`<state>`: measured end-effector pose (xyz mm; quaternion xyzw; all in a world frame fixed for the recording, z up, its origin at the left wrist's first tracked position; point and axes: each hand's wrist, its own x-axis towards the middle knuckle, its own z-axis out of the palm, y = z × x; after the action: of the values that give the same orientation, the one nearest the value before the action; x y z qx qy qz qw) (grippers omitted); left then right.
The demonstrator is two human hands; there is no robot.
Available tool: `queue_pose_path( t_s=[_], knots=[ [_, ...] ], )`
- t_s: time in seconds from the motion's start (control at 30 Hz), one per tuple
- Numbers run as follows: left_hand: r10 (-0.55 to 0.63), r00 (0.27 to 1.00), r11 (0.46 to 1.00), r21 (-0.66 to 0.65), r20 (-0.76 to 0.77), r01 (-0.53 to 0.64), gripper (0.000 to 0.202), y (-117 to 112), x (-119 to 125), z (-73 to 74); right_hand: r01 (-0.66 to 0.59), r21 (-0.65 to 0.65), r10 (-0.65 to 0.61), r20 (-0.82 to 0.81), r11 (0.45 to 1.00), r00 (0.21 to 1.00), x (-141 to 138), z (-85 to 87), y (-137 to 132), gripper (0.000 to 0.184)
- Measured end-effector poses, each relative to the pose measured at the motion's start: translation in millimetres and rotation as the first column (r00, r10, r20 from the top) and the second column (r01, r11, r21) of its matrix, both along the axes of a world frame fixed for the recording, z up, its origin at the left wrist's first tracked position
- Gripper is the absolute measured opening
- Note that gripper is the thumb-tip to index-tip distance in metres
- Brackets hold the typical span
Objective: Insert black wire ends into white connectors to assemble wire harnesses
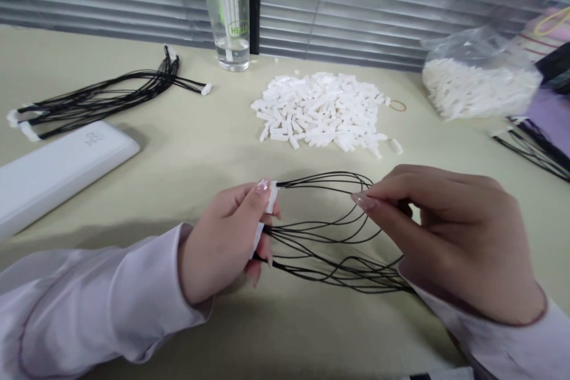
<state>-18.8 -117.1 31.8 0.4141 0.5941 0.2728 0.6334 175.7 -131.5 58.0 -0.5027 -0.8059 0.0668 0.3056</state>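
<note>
My left hand (236,231) is closed on a white connector (272,197) from which several thin black wires (320,177) run to the right. A second white connector (257,237) with more black wires shows lower down in the same hand. Those wires (338,276) stretch rightward and pass behind my right wrist. With thumb and forefinger pinched together, my right hand (449,231) is at the looped end of the upper wires. A black wire meets the fingertips there. My palm and other fingers hide where the remaining wire ends lie.
A pile of white connector housings (323,108) lies ahead, beside a rubber band (398,105). A clear bag (481,86) of white pieces stands back right. At left are a wire bundle (111,92) and a white power bank (66,169). A water bottle (231,24) stands by the partition.
</note>
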Motion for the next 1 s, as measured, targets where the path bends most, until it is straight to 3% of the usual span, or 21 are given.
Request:
queue_pose_path(
  t_s=[0.27,0.43,0.67,0.77,1.0],
  knots=[
    [0.003,1.0,1.0,-0.016,0.018,-0.003,0.032,1,1,-0.4,-0.057,0.128,0.045,0.094,0.99,0.995,2,-3.0,1,0.01],
    [-0.006,1.0,1.0,-0.017,-0.014,0.006,0.033,0,0,-2.5,-0.154,0.248,0.088,0.258,0.956,0.962,8,-2.6,4,0.015],
    [-0.171,0.982,0.976,0.123,-0.079,0.18,0.034,-7,-1,-4.7,-0.222,0.073,0.204,0.206,0.972,0.957,-7,-12.5,3,0.007],
    [-0.262,0.951,0.94,0.179,-0.164,0.29,0.033,-10,-2,-3.9,-0.198,-0.015,0.197,0.213,0.98,0.957,-18,-17.9,0,0.016],
    [-0.349,0.895,0.874,0.248,-0.28,0.418,0.031,-13,-4,-4.5,-0.181,-0.024,0.18,0.272,0.983,0.945,-29,-25.2,-2,0.017]
  ],
)
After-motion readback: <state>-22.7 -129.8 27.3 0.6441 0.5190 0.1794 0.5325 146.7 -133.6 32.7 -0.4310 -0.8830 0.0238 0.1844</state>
